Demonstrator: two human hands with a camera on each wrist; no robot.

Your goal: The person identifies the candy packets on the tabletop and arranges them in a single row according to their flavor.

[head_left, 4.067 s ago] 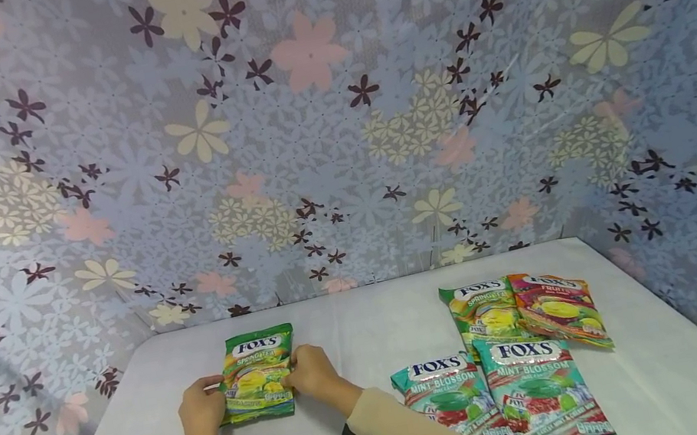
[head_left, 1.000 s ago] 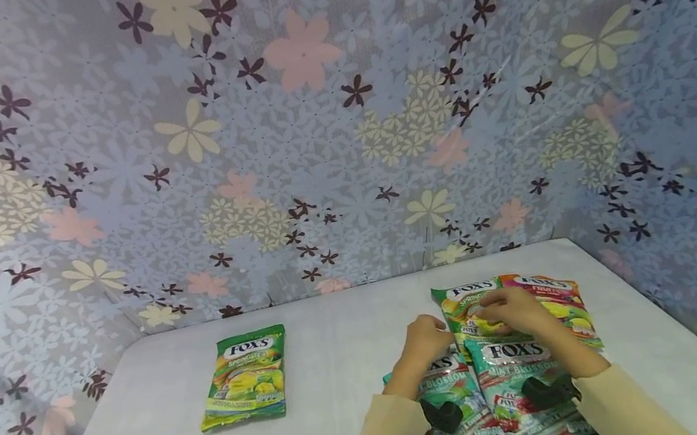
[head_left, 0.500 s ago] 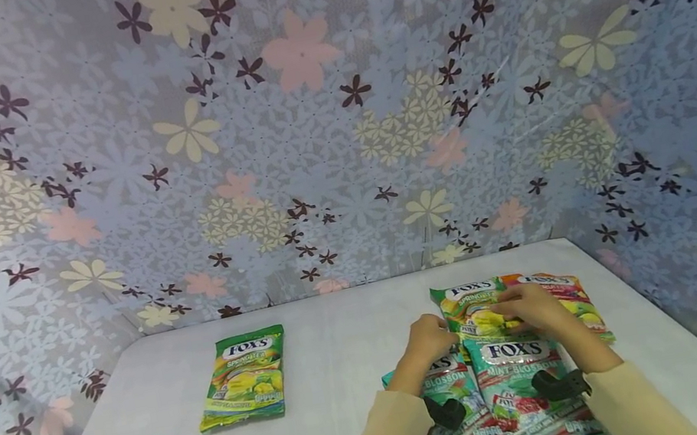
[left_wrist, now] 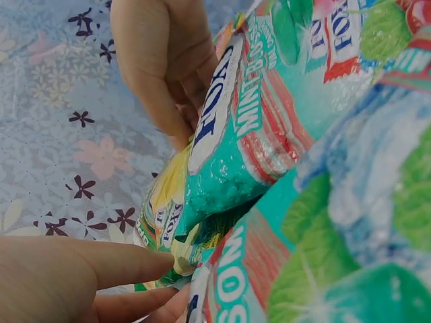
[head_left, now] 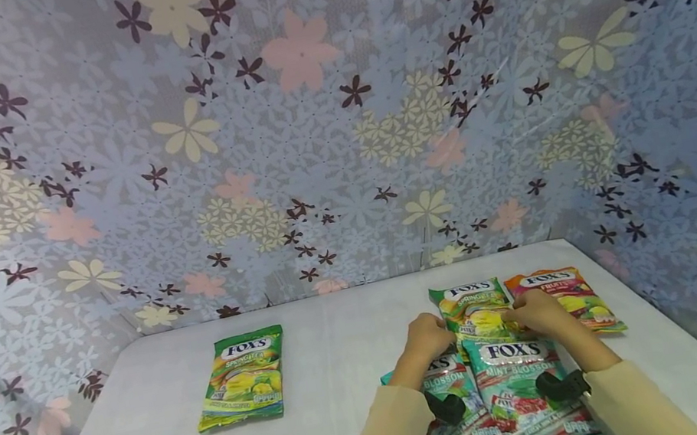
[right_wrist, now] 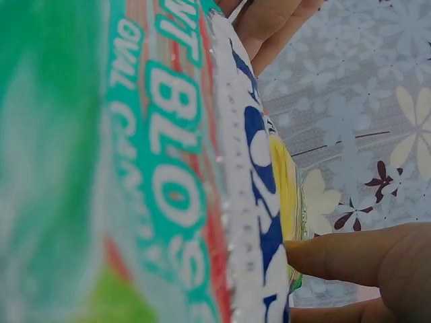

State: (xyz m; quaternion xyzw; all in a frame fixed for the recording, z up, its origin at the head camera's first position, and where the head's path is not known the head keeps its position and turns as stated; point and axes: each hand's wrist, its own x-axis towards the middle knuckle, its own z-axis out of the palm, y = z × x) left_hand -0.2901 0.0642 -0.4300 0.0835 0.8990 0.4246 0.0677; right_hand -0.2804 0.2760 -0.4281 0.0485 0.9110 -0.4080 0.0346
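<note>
A green and yellow Spring Tea candy bag [head_left: 474, 310] lies behind two teal Mint Blossom candy bags, its lower part hidden by them. My left hand [head_left: 425, 344] has its fingers at this bag's left edge; the left wrist view shows the fingertips [left_wrist: 158, 264] pinching there, beside a teal bag. Across from it, my right hand [head_left: 541, 316] pinches the right edge, thumb and fingers at the yellow side [right_wrist: 288, 202] in the right wrist view. Both forearms reach over the Mint Blossom bags [head_left: 526, 392].
An orange and red Fruits candy bag [head_left: 569, 299] lies just right of my right hand. Another Spring Tea bag [head_left: 244, 380] lies alone on the left of the white table [head_left: 334, 375]. A flowered cloth wall [head_left: 320, 137] rises behind the table.
Both hands have left the Spring Tea bag on the left for the group on the right. The Fruits bag has slid right, apart from the Spring Tea bag there; my right hand has shifted slightly right.
</note>
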